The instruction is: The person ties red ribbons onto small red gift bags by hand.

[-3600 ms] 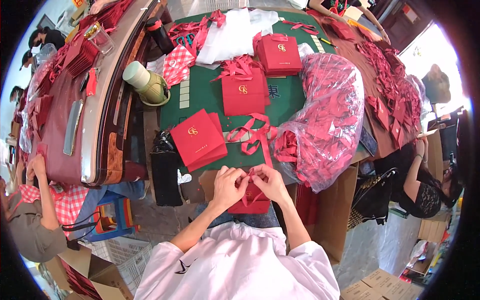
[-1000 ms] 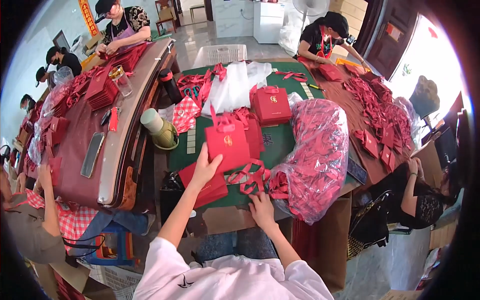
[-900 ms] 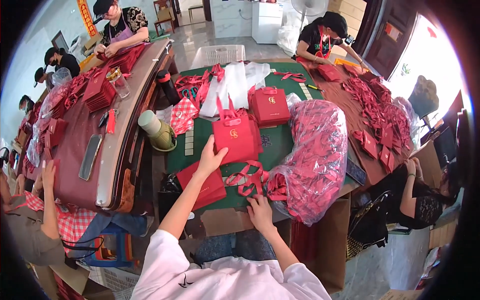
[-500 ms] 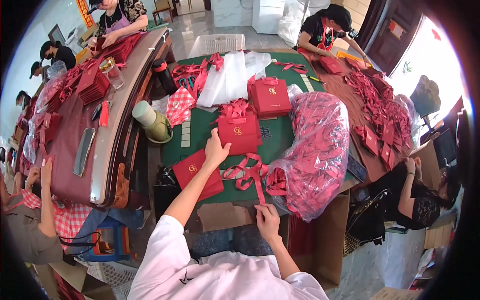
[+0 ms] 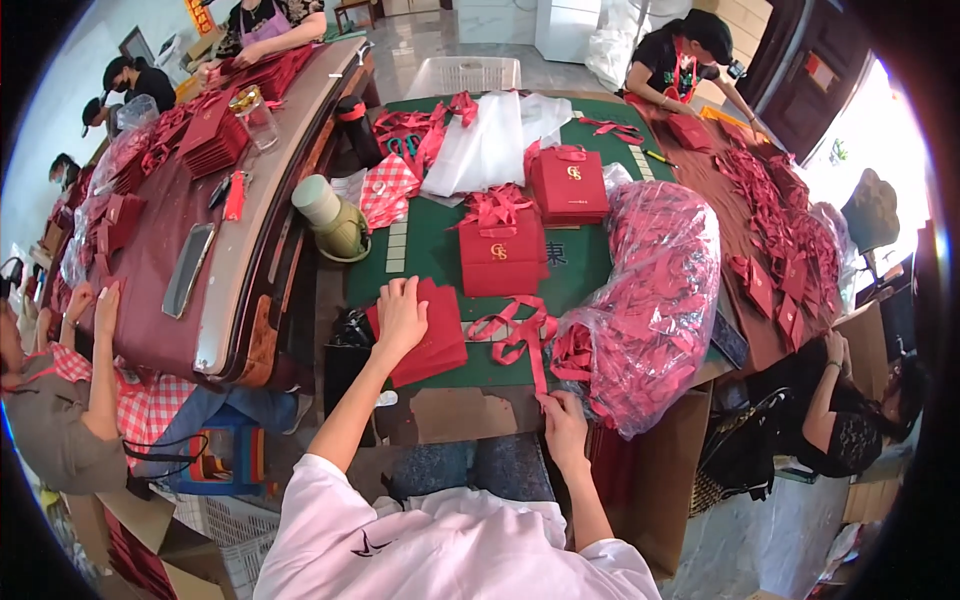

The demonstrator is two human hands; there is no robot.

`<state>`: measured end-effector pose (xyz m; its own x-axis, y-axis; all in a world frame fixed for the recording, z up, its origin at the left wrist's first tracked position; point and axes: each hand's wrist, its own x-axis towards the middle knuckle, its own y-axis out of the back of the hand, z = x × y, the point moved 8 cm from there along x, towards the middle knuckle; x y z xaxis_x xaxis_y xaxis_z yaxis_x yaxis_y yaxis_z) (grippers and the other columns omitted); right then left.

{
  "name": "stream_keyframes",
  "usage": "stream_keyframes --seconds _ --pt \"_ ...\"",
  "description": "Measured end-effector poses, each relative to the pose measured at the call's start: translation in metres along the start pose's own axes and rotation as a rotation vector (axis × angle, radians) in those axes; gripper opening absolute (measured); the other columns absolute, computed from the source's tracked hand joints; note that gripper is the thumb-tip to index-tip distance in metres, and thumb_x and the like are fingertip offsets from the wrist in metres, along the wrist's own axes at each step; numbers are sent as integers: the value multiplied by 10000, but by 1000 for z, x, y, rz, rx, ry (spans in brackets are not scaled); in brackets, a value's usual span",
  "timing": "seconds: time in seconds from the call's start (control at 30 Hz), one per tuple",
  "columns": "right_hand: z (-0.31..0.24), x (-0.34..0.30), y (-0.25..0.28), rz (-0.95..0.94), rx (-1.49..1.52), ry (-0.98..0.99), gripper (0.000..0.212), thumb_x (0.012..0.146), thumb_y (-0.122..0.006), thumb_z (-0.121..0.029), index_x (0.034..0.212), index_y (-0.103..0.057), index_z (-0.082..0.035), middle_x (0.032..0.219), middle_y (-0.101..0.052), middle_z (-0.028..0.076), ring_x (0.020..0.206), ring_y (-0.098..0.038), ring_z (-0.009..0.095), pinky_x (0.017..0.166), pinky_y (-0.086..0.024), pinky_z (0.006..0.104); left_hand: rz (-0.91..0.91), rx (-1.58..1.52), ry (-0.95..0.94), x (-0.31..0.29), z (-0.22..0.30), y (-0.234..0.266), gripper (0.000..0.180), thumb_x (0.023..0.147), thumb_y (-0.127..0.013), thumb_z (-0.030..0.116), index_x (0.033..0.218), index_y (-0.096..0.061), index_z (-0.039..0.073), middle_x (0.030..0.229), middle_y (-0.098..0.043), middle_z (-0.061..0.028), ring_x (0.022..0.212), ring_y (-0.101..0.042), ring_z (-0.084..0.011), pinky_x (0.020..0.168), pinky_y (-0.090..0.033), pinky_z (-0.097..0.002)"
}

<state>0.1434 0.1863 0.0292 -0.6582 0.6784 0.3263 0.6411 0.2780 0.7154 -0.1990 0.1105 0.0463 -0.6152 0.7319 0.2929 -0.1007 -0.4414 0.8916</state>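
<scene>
Head view: a person in a white shirt sits at the lower middle of the frame, both bare forearms reaching up to a green bench [image 5: 430, 250].
Left hand [image 5: 401, 315]: lies flat, fingers spread, on a stack of flat red bags [image 5: 428, 335] at the bench's near left edge; grip released, palm pressing down, nothing clasped.
Right hand [image 5: 562, 415]: at the bench's near edge, lower middle of the frame; fingertips pinch the low end of a red ribbon [image 5: 536, 365]; grip closed on that ribbon.
Ribbon: runs up from the right hand into a loose tangle of red ribbons [image 5: 510, 330] lying on the green, between the flat bags and the plastic sack.
Sack [image 5: 650, 300]: clear plastic, stuffed with red ribbons, right of centre, its lower end hanging over the bench edge just beside the right hand.
Standing bags: one made-up red bag [image 5: 500, 250] with a gold mark stands at the centre, just above the ribbon tangle; a second [image 5: 570, 182] stands behind it, upper middle.
White plastic [image 5: 490, 145]: heaped at the far side of the green.
Roll [image 5: 328, 212]: pale roll on a round base, left of the standing bags.
Brown bench [image 5: 170, 270]: left of the frame, carrying red pieces and a dark phone [image 5: 188, 268].
Other people: one in a checked shirt at the left edge, hands on the brown bench; others at the upper left, top middle, upper right and right edge.
</scene>
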Motion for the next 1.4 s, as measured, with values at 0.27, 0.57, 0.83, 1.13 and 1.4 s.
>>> stream_keyframes --seconds 0.27,0.57,0.83,1.13,1.4 --pt "-13 7 -2 -69 -19 97 153 805 -714 -25 945 -673 -73 990 -578 120 914 -580 329 761 -498 423 -107 91 64 -23 -37 6 754 751 -796 447 1303 -525 11 1217 -544 -152 1142 -484 -356 945 -412 -485" --pt "-85 3 39 142 48 216 168 777 -723 21 899 -636 -57 1071 -609 127 1101 -584 350 916 -490 443 44 -3 -43 -30 5 55 527 717 -833 344 1104 -580 90 1017 -584 -72 988 -525 -299 825 -390 -444" --pt "-89 -5 30 -23 347 19 123 882 -643 28 986 -587 -7 918 -638 134 834 -664 289 784 -527 361 -68 -275 -162 -80 57 75 134 830 -701 171 959 -692 135 829 -618 -53 853 -584 -280 756 -385 -423" --pt "-94 5 -10 -64 478 -112 78 925 -651 -40 990 -650 3 773 -625 25 661 -557 49 590 -449 227 -220 -359 -172 -125 103 55 90 817 -674 128 906 -686 119 877 -703 -42 857 -573 -270 793 -369 -418" --pt "-69 -4 -21 -8 414 -348 86 864 -703 -68 882 -683 14 605 -591 -21 564 -521 29 526 -427 223 -227 -446 -144 -138 118 52 173 833 -690 124 998 -638 125 841 -701 -7 858 -562 -241 817 -353 -409"
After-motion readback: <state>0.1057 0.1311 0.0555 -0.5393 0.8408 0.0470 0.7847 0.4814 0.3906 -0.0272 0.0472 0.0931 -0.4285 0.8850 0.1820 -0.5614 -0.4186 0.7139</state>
